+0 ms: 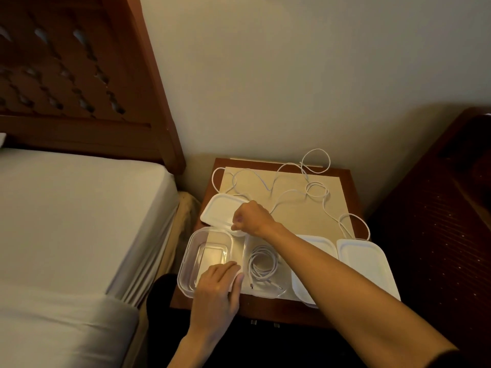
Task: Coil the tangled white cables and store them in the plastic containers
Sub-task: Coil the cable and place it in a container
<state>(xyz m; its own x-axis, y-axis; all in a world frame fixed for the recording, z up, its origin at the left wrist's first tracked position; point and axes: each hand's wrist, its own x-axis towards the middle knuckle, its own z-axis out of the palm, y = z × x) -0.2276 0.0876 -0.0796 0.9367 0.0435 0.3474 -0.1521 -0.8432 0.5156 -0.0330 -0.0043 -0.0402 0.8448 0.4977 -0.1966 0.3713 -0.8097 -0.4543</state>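
- My left grip lies with fingers straight on the near rim of the empty clear container, at the bench's 8 o'clock.
- My right grip is curled, pinching the white lid's near edge, at 10 o'clock.
- A coiled cable sits in the middle container.
- The tangled cable sprawls from 11 to 3 o'clock.
- Two lids lie at 4 o'clock.

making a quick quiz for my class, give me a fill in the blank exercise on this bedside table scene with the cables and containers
1. The coiled cable lies inside a clear ____.
2. The left hand rests on the rim of the ____ container.
3. The right hand grips the edge of a white ____.
4. The tangled cable lies loose on the ____.

Missing words: container; empty; lid; table
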